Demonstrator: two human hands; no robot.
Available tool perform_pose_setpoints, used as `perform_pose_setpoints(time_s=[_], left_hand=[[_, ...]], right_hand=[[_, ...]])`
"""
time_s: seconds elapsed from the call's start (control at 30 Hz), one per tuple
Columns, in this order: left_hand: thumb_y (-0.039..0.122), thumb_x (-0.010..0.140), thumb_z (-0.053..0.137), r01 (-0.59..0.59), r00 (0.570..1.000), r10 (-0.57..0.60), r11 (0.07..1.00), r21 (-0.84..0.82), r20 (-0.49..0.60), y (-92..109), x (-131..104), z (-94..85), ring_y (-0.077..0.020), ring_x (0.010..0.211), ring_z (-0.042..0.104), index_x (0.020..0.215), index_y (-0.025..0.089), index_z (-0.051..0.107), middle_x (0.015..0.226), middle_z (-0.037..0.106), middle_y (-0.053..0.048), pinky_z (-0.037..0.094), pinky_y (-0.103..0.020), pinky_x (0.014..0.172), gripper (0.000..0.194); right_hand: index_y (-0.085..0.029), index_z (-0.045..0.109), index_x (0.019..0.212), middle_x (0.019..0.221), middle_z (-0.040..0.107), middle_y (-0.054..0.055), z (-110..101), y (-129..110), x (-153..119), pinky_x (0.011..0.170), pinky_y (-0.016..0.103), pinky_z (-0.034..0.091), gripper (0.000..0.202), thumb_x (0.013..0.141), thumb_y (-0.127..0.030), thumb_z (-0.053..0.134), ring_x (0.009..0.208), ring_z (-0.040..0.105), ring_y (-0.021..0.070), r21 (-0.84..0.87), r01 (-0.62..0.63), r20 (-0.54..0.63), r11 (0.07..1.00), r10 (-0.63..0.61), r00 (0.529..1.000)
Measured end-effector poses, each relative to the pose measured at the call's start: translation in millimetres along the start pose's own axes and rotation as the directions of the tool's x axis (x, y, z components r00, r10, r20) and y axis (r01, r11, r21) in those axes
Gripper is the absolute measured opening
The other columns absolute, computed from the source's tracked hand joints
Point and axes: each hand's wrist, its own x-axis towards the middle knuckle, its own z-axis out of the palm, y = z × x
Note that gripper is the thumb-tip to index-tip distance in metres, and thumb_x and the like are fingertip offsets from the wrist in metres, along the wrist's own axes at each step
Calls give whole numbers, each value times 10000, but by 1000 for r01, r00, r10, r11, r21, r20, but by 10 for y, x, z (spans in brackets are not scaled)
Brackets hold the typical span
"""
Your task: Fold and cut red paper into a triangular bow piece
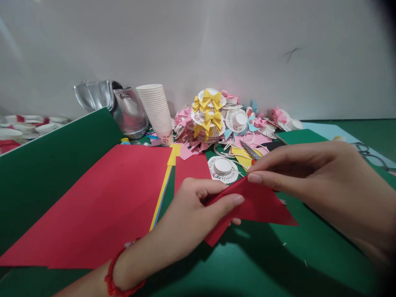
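Note:
A folded piece of red paper point(258, 202) is held up above the green table, in both hands. My left hand point(198, 212) grips its left part, thumb on top and fingers behind and below. At the paper's upper edge, the thumb and index finger of my right hand point(300, 169) pinch the fold. Large red sheets point(114, 206) lie to the left, with yellow and blue edges showing under them. Just beyond my left hand is a red strip point(192, 167), and beside it a white fringed paper disc with a small cup base point(222, 166).
Behind stand a tilted stack of paper cups point(156, 111), a silver container point(131, 111) and a pile of paper hats with bows point(210, 115). Scissors point(250, 149) lie near white cords. A green divider point(62, 165) rises at left; glasses point(374, 156) rest on light blue paper point(349, 138) at right.

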Motion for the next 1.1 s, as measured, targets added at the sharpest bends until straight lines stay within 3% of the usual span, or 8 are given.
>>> perform_pose_setpoints(time_s=[0.2, 0.4, 0.6, 0.77, 0.97, 1.1], left_hand=[[171, 788, 567, -69, 997, 71, 992, 107, -22, 18, -4, 10, -80, 533, 547, 580, 135, 655, 560, 651, 20, 396, -110, 482, 228], [190, 775, 585, -129, 989, 139, 978, 165, -51, 21, 37, -34, -58, 502, 433, 595, 142, 628, 530, 543, 57, 335, -113, 444, 191], [168, 797, 550, -157, 986, 165, 972, 177, -32, 21, 24, -45, -41, 450, 308, 516, 133, 570, 457, 377, 77, 270, -118, 405, 284], [176, 768, 591, -154, 983, 170, 969, 193, -69, 29, 20, -53, -66, 529, 463, 657, 159, 663, 580, 582, 52, 361, -124, 471, 134], [178, 769, 581, -163, 977, 194, 948, 273, -91, 43, 18, -44, -77, 507, 499, 647, 160, 674, 555, 608, 39, 390, -134, 465, 154], [189, 749, 602, -160, 975, 196, 947, 279, -106, 40, 25, -71, -105, 561, 557, 683, 167, 682, 625, 658, 20, 423, -151, 486, 107]], right_hand=[[-226, 719, 646, 598, 686, -19, 9, -22, 8, 441, 149, 459, 24, 629, -242, 723, 519, 597, 103, 74, -90, 207, 993, 73, 976], [-232, 717, 619, 617, 694, -13, 27, 9, 47, 476, 152, 478, 62, 613, -289, 742, 566, 624, 121, 140, -178, 212, 974, 146, 966], [-227, 718, 634, 624, 690, -9, 32, 18, 41, 481, 170, 483, 110, 595, -324, 751, 572, 625, 130, 126, -193, 236, 973, 160, 958], [-214, 711, 641, 626, 682, -1, 25, 8, 30, 466, 177, 467, 108, 628, -321, 722, 563, 609, 127, 94, -143, 205, 985, 121, 971], [-205, 696, 658, 626, 670, -1, 43, -10, 22, 447, 185, 438, 88, 675, -290, 676, 546, 580, 120, 27, -90, 238, 996, 81, 968], [-213, 683, 650, 591, 648, -18, 41, 1, 28, 414, 183, 400, 81, 677, -289, 677, 529, 565, 116, -23, -41, 197, 999, 45, 979]])
